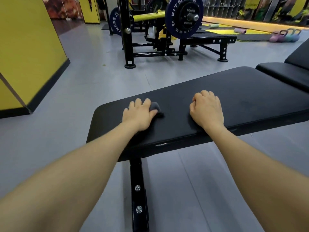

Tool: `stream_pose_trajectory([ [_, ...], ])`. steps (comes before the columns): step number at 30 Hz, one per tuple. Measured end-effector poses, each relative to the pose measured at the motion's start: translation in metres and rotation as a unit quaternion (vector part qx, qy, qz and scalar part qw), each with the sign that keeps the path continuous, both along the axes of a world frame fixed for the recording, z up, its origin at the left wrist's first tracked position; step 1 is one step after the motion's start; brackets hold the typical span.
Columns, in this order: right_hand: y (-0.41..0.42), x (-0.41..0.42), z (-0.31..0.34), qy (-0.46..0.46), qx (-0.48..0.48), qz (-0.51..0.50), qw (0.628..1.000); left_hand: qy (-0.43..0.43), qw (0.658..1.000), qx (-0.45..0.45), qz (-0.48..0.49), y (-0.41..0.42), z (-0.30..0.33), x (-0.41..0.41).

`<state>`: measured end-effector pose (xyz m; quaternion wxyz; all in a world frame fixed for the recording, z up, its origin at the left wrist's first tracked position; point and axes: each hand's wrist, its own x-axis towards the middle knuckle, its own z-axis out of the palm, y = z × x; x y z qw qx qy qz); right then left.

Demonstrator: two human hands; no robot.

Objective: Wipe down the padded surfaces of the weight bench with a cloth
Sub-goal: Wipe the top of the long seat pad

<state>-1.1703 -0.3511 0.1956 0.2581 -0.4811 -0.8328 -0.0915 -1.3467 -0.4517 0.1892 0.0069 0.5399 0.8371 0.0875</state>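
The weight bench's black padded seat [234, 91] stretches from the lower middle towards the right, and a second black pad [284, 72] joins it at the right edge. My left hand [139, 114] presses a small grey cloth [155, 107] onto the pad near its left end; most of the cloth is hidden under the fingers. My right hand [207, 109] rests on the pad further right, fingers curled into a loose fist with nothing in it.
The bench's black steel leg [138, 195] drops to the grey floor below me. A barbell rack with blue weight plates [182, 17] and a flat bench [209, 39] stands ahead. A yellow wall [28, 47] is on the left. Coloured kettlebells [286, 36] sit far right.
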Motion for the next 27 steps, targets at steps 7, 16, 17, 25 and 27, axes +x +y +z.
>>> stream_pose_trajectory([
  [7,-0.003,-0.001,0.000,0.024,-0.019,0.009,0.999,0.088,0.987,0.088,-0.102,-0.051,-0.011,0.038],
  [16,-0.041,-0.035,-0.010,0.055,-0.030,0.028,0.998,0.009,1.000,0.024,-0.013,-0.023,-0.006,0.000],
  [17,-0.040,-0.035,-0.012,0.059,-0.023,0.022,0.998,0.023,0.999,0.036,-0.010,-0.025,-0.008,0.006],
  [25,-0.044,-0.034,-0.013,0.023,-0.009,0.022,0.999,0.097,0.980,0.073,-0.160,-0.075,-0.012,0.008],
  [27,-0.045,-0.034,-0.012,0.029,-0.012,0.020,0.999,0.077,0.992,0.049,-0.090,-0.080,-0.012,-0.026],
])
